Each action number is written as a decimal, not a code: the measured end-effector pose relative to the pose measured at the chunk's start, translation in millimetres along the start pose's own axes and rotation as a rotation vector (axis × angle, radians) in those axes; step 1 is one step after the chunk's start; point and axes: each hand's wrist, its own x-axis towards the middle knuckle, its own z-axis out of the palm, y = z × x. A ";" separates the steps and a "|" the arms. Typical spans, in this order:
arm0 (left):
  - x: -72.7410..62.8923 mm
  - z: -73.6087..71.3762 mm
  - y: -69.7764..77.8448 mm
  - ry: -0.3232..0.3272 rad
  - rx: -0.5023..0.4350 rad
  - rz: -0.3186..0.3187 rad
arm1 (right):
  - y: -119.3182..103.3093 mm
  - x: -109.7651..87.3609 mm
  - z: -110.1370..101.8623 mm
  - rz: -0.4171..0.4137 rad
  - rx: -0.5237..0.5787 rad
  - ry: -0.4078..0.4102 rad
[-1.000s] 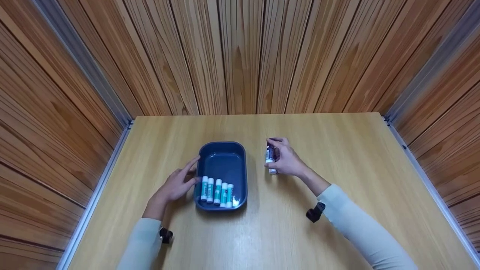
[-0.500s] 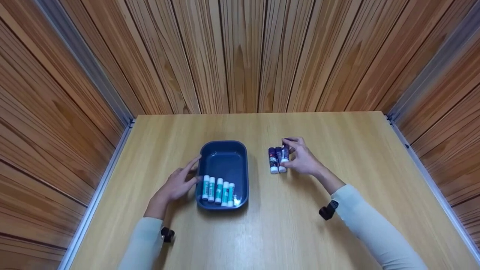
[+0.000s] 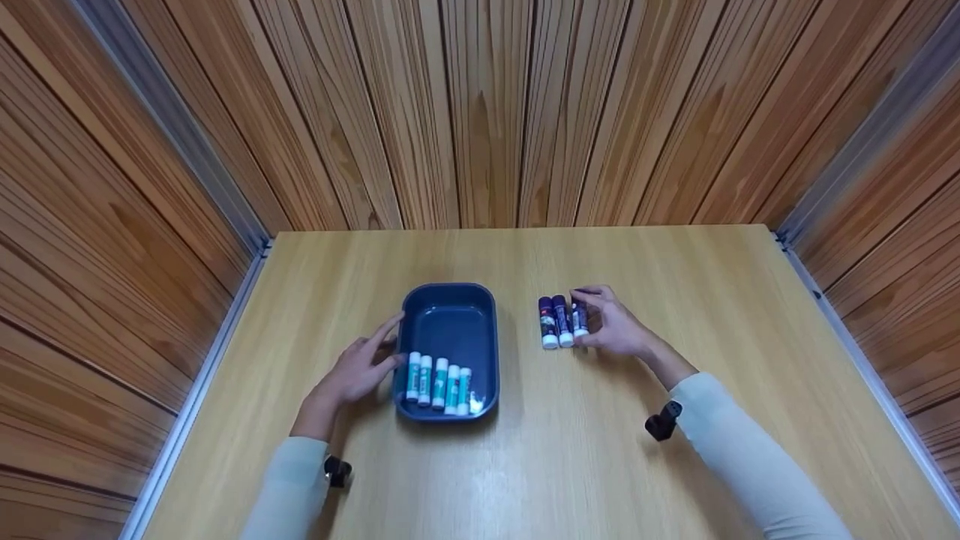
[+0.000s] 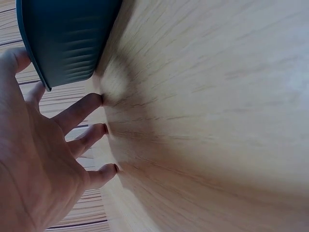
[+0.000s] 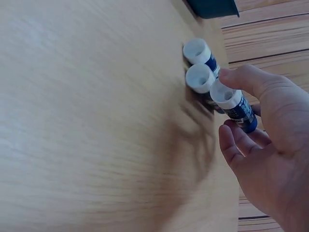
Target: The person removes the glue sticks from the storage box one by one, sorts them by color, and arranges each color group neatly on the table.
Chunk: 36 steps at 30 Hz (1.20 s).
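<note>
Right of centre in the head view, your right hand [image 3: 616, 328] pinches a purple tube [image 3: 579, 318] by its ends, beside two other tubes [image 3: 548, 322]; likely light, stiff and smooth, it suits that hold. Your left hand [image 3: 358, 369], fingers spread, touches the tray [image 3: 450, 326].

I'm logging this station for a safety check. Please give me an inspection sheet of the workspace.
Surface: light wood table, some glare toward the person.
Job's things: dark blue tray holding five green tubes; three purple tubes to its right, white ends toward the person.
Clutter: nothing seen.
Hands: left hand touches the tray's left rim; right hand holds the rightmost purple tube.
Cables: nothing seen.
Surroundings: wood-plank walls and metal posts.
</note>
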 end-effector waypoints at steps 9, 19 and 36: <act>-0.6 0.1 0.2 0.006 -0.007 0.006 | 10.1 2.3 5.1 0.021 0.043 -0.027; -0.2 0.4 0.0 0.010 -0.010 0.023 | 16.0 8.6 4.1 0.004 0.021 -0.046; 0.4 0.8 -1.2 0.009 -0.015 0.003 | 15.4 11.4 1.6 -0.024 -0.017 -0.087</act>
